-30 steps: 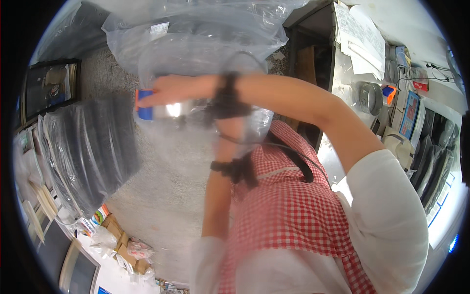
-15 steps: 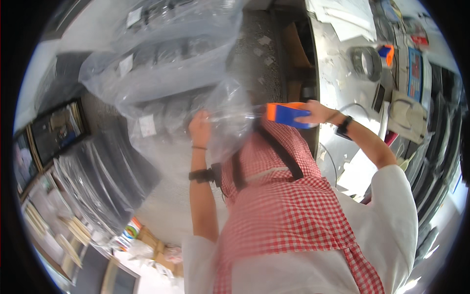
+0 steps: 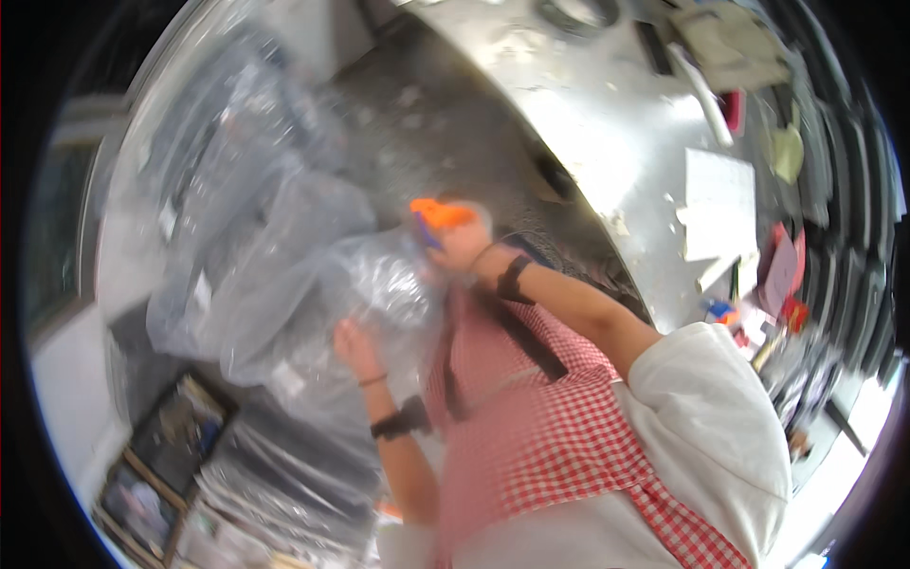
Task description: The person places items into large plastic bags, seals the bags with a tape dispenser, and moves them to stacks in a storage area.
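Observation:
A large clear plastic bag (image 3: 327, 261) with dark contents lies in front of me, its gathered end bunched near my apron. My left hand (image 3: 356, 349) is closed on the loose film at the bag's near side. In my right hand (image 3: 466, 245) is an orange-and-blue tape dispenser (image 3: 440, 212), held at the far right edge of the bunched plastic. Motion blurs the dispenser and the fingers around it. Whether tape runs from it to the bag cannot be seen.
A metal-topped table (image 3: 569, 104) stands at the right with white paper (image 3: 718, 204), a pouch (image 3: 735, 43) and a metal ring (image 3: 576, 11). Dark wrapped bundles (image 3: 294, 465) lie at the lower left, beside a framed case (image 3: 185, 427). Grey floor (image 3: 427, 104) shows ahead.
My right hand has brought the tape dispenser leftward, from beside the table to the bunched bag. The left hand keeps hold of the plastic. The whole view has turned.

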A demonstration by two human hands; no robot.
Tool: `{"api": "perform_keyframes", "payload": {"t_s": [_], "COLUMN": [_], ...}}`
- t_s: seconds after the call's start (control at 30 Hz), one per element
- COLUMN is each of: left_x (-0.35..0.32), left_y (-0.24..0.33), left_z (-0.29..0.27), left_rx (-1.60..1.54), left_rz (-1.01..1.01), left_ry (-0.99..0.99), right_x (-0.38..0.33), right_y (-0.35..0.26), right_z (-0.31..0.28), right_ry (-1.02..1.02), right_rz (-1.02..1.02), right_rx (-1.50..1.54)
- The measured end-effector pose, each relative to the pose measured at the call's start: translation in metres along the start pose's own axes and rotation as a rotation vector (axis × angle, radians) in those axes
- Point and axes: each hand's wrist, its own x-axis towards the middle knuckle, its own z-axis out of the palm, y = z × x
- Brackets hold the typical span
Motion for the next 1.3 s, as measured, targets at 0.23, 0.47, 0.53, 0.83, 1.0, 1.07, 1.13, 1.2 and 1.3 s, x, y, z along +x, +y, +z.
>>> {"api": "perform_keyframes", "payload": {"t_s": [0.23,0.47,0.53,0.83,1.0,1.07,1.13,1.2,1.3], "left_x": [-0.045,-0.091,-0.075,-0.065,-0.071,-0.086,-0.112,-0.134,-0.158], "left_y": [0.039,0.083,0.057,0.042,0.043,0.029,0.019,0.04,0.094], "left_z": [0.026,0.064,0.075,0.139,0.102,0.074,0.024,-0.023,-0.061], "left_rx": [-0.328,-0.609,-0.602,-0.01,-0.169,0.191,0.815,1.038,1.105], "left_rz": [-0.088,-0.115,-0.123,-0.155,-0.254,-0.116,0.211,0.265,0.125], "left_ry": [0.15,0.007,0.03,-0.453,-0.745,-1.047,-1.359,-1.506,-1.468], "right_x": [-0.104,-0.215,-0.223,-0.27,-0.253,-0.247,-0.256,-0.278,-0.29], "right_y": [0.092,0.295,0.314,0.04,-0.082,-0.087,-0.095,-0.111,-0.133], "right_z": [-0.092,-0.042,-0.036,-0.242,-0.298,-0.327,-0.329,-0.318,-0.307], "right_ry": [0.765,0.682,0.454,1.134,0.484,0.185,-0.091,-0.015,0.102], "right_rz": [0.353,0.785,0.907,-0.412,-1.391,-1.563,-1.664,-1.622,-1.605], "right_rx": [-0.025,-0.362,-0.29,0.237,1.485,1.475,1.393,1.709,1.832]}}
